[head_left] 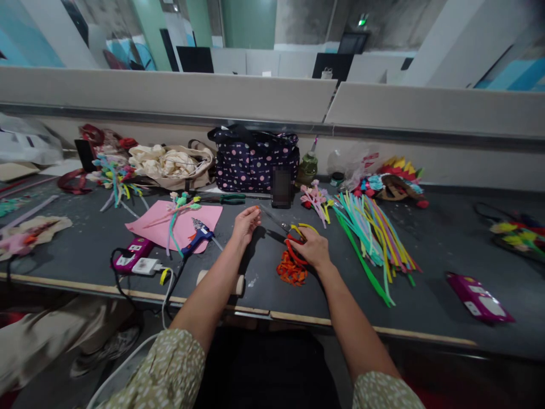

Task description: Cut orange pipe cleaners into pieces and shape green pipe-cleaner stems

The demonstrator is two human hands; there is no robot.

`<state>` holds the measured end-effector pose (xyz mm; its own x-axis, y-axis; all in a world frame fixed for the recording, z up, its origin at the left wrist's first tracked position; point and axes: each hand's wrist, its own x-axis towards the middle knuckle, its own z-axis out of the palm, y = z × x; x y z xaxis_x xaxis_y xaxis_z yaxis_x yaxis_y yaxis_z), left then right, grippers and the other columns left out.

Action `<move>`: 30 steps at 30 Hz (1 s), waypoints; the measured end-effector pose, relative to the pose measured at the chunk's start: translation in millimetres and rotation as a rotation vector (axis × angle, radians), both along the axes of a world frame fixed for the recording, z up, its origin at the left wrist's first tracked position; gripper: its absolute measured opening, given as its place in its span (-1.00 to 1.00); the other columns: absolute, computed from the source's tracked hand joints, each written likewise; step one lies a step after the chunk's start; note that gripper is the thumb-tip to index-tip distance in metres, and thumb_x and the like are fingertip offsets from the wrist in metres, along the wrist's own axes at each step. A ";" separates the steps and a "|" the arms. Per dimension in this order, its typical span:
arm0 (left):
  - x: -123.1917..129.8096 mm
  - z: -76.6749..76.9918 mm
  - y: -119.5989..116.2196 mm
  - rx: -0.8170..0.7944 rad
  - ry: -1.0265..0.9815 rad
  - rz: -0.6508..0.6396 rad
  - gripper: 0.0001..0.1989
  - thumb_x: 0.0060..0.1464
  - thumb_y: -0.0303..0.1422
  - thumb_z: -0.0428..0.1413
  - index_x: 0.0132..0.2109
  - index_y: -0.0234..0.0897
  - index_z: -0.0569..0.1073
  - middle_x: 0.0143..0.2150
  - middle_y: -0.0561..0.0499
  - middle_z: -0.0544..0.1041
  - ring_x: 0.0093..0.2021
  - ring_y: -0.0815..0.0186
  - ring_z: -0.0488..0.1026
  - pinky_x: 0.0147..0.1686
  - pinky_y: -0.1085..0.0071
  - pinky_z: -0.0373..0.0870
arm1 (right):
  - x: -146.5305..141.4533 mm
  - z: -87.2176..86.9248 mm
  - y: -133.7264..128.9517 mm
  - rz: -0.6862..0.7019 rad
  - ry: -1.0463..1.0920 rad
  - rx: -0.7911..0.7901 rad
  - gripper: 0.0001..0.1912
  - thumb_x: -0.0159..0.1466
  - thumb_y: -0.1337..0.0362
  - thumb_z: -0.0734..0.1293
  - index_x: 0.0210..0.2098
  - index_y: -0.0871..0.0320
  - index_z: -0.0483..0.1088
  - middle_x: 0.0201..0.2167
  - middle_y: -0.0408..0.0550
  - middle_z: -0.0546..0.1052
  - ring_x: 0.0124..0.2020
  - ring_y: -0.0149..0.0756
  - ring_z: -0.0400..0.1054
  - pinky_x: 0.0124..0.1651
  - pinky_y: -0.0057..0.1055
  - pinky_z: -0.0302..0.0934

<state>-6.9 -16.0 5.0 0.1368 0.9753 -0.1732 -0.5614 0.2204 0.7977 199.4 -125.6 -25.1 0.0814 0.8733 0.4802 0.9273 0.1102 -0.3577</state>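
My right hand [314, 247] grips scissors [284, 226] with red and yellow handles. Their blades are spread and point toward my left hand [247, 223]. The left fingers are pinched together at a tiny orange piece [258, 208] near the blade tips; most of it is hidden by the fingers. Below the scissors, close to my right hand, lies a small heap of cut orange pieces [292, 270] on the dark table. A pale cylindrical roll [239, 284] lies partly behind my left forearm.
Colourful pipe cleaners [370, 233] lie in a bundle to the right, with a purple power strip [480, 297] beyond. Leftward are a blue glue gun [198, 236], pink paper [147, 218] and another power strip [135, 255] with cables. A dotted bag [251, 162] stands behind.
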 end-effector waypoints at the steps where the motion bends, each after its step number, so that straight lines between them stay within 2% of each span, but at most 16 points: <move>1: -0.1 0.4 -0.1 0.002 -0.008 -0.006 -0.72 -0.25 -0.48 0.35 -0.29 -0.34 0.53 -0.43 0.03 0.53 -0.53 0.49 0.40 -0.51 0.55 0.34 | -0.1 -0.1 0.0 0.002 0.001 0.004 -0.53 0.21 -0.04 0.31 -0.03 0.14 0.46 -0.08 0.07 0.57 -0.08 -0.11 0.46 -0.09 -0.27 0.31; 10: -0.1 3.7 -2.5 0.016 0.002 -0.028 -0.72 -0.25 -0.48 0.35 -0.29 -0.35 0.53 -0.43 0.02 0.53 -0.52 0.48 0.41 -0.50 0.54 0.35 | -0.1 -0.5 -0.9 -0.004 -0.029 -0.029 -0.51 0.17 -0.09 0.34 -0.07 0.12 0.50 -0.16 0.03 0.61 -0.18 -0.12 0.49 -0.16 -0.31 0.30; 30: 0.1 3.1 -3.6 0.037 0.021 -0.040 -0.69 -0.31 -0.44 0.34 -0.30 -0.36 0.53 -0.48 0.06 0.51 -0.52 0.47 0.40 -0.53 0.54 0.31 | 2.2 -2.6 0.5 0.038 -0.083 -0.004 -0.57 0.20 0.00 0.35 -0.06 0.15 0.51 -0.13 0.07 0.60 -0.13 -0.11 0.49 -0.15 -0.30 0.33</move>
<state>-6.8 -19.6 8.1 0.1726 0.9750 -0.1401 -0.5360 0.2123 0.8171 201.6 -125.1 -27.7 0.0082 0.8770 0.4804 0.9490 0.1447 -0.2803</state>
